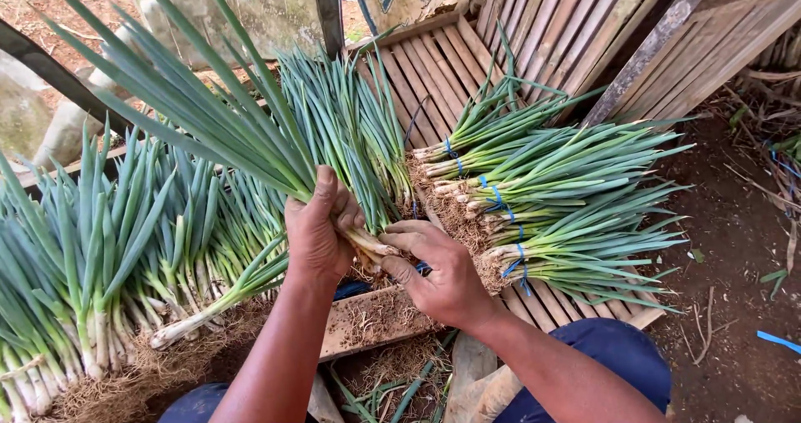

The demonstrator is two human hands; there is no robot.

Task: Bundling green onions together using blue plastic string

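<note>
My left hand (319, 227) grips a bunch of green onions (221, 131) near its white base, with the long leaves fanning up and left. My right hand (438, 273) touches the pale root end of that bunch (373, 244), fingers curled around it. Both hands meet above a wooden slat bench (434, 64). To the right lie tied bundles of green onions (542, 198) bound with blue bands (498, 198), roots pointing left.
A large pile of loose green onions (92, 256) with rooty ends lies at the left. More onions (342, 127) rest behind my hands. Wooden slat panels (584, 22) stand at the back right. Bare soil (734, 239) is at the right. My blue-trousered knee (617, 356) is below.
</note>
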